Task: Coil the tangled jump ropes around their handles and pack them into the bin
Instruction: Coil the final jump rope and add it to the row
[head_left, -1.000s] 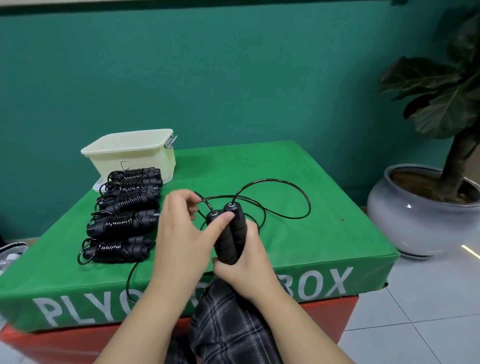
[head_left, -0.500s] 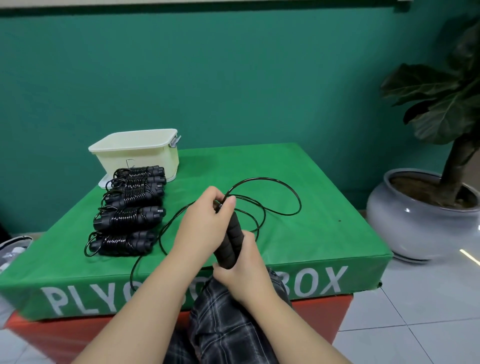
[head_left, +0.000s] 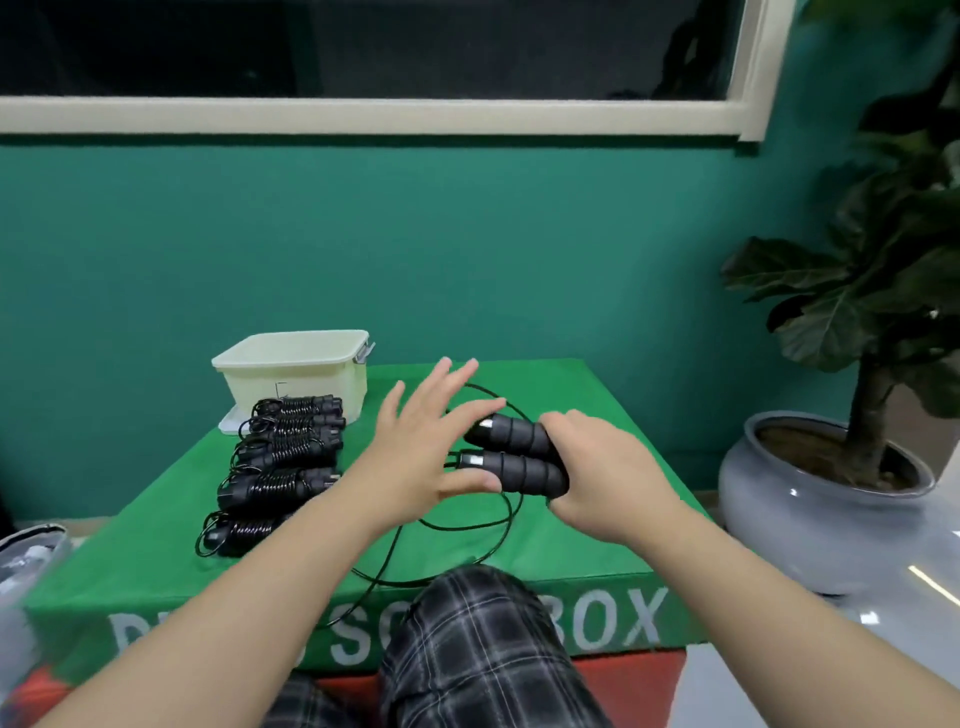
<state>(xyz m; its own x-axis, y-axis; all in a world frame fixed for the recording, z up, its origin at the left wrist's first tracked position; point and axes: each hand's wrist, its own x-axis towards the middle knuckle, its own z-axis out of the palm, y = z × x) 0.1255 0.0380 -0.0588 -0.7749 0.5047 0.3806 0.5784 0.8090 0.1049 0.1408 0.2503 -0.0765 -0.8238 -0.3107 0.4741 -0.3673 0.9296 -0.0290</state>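
Observation:
My right hand (head_left: 602, 467) grips the two black foam handles (head_left: 519, 457) of a jump rope, lying side by side and pointing left above the green box top. Its thin black cord (head_left: 467, 525) trails loose in loops over the box and down the front edge. My left hand (head_left: 421, 447) is spread with straight fingers just left of the handle tips, the thumb touching the nearer handle. Several coiled jump ropes (head_left: 283, 457) lie in a row on the left. The cream bin (head_left: 296, 374) stands behind them.
The green plyo box (head_left: 597, 540) carries everything; my plaid-trousered knee (head_left: 478, 634) is at its front. A potted plant in a grey pot (head_left: 810, 499) stands on the tiled floor at right. A teal wall and window sill lie behind.
The handles have swung from upright to lying flat, pointing left, still in my right hand. My left hand let go of the cord near the handle tops and spread open. The camera tilted up.

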